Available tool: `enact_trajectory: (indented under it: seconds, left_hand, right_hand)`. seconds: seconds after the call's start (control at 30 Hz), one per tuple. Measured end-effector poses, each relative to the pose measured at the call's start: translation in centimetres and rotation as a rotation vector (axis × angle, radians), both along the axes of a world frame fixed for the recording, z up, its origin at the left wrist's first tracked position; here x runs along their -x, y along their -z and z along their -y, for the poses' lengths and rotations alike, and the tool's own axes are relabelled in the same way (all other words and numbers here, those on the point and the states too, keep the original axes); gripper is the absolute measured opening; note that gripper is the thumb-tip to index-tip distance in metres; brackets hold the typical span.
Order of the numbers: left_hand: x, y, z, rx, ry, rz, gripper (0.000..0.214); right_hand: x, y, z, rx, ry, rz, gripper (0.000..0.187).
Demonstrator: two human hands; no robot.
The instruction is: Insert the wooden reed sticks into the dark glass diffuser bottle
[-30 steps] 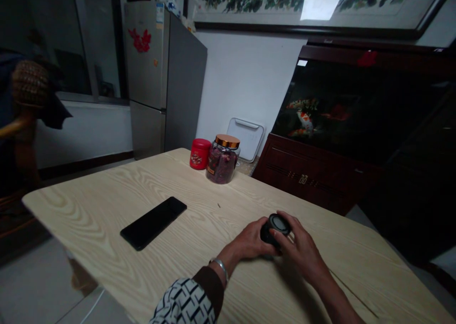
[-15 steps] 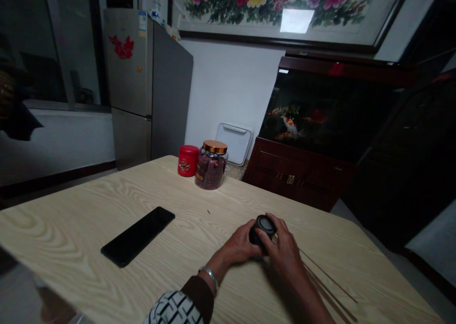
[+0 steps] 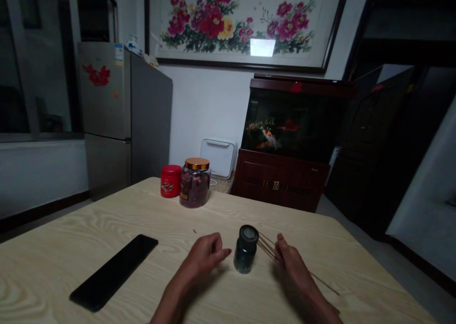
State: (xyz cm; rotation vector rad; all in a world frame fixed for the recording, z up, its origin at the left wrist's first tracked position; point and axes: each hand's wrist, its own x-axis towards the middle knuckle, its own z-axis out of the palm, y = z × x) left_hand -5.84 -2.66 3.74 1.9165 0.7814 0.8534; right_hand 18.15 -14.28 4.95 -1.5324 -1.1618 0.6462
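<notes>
A small dark glass bottle (image 3: 245,257) with a round black cap stands upright on the table between my hands, touched by neither. My left hand (image 3: 204,255) hovers just left of it, fingers curled in loosely with the thumb pointing at the bottle, and nothing shows in it. Several thin brown sticks (image 3: 268,248) lie on the table to the right of the bottle. Over them is my right hand (image 3: 292,262), its fingers closing round the sticks with the thumb on top. Farther ends of the sticks come out past my right wrist.
A black phone (image 3: 116,271) lies on the table (image 3: 156,290) at the left. Behind stand a red canister (image 3: 171,181) and a copper-lidded jar (image 3: 195,186) of dried flowers. Beyond the far edge are a fridge (image 3: 105,91) and a fish tank (image 3: 285,124).
Both hands have let go of the bottle, which now stands on the table. My left hand has drawn off leftward, and my right hand has moved right onto the sticks. The view has shifted.
</notes>
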Motion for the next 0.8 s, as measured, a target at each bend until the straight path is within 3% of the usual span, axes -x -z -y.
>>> enact_trajectory:
  seconds: [0.13, 0.27, 0.33, 0.4, 0.5, 0.63, 0.8]
  left_hand:
    - [-1.5, -4.7, 0.2, 0.187, 0.143, 0.180, 0.061]
    - [-3.0, -9.9, -0.4, 0.444, 0.510, 0.361, 0.067]
    - [-3.1, -12.2, -0.8, 0.509, 0.617, 0.382, 0.068]
    - [-3.1, -13.8, -1.3, 0.551, 0.635, 0.388, 0.070]
    - [-3.4, -14.8, -2.1, 0.615, 0.735, 0.412, 0.071]
    - [-4.0, -14.0, -2.8, 0.707, 0.939, 0.453, 0.070]
    - [-4.2, -12.7, -3.3, 0.759, 0.957, 0.443, 0.069]
  right_hand:
    - [-0.4, -5.8, -0.7, 0.037, -0.291, -0.298, 0.068]
    - [0.0, -12.0, -0.9, 0.016, -0.594, -0.398, 0.073]
    - [0.1, -14.2, -1.0, -0.001, -0.697, -0.421, 0.074]
    - [0.1, -15.5, -1.3, -0.011, -0.760, -0.436, 0.074]
    - [-0.3, -16.0, -2.2, -0.013, -0.845, -0.451, 0.075]
    - [-1.1, -14.5, -3.4, 0.003, -0.950, -0.498, 0.076]
    - [-1.9, -12.9, -3.7, 0.010, -0.947, -0.546, 0.075]
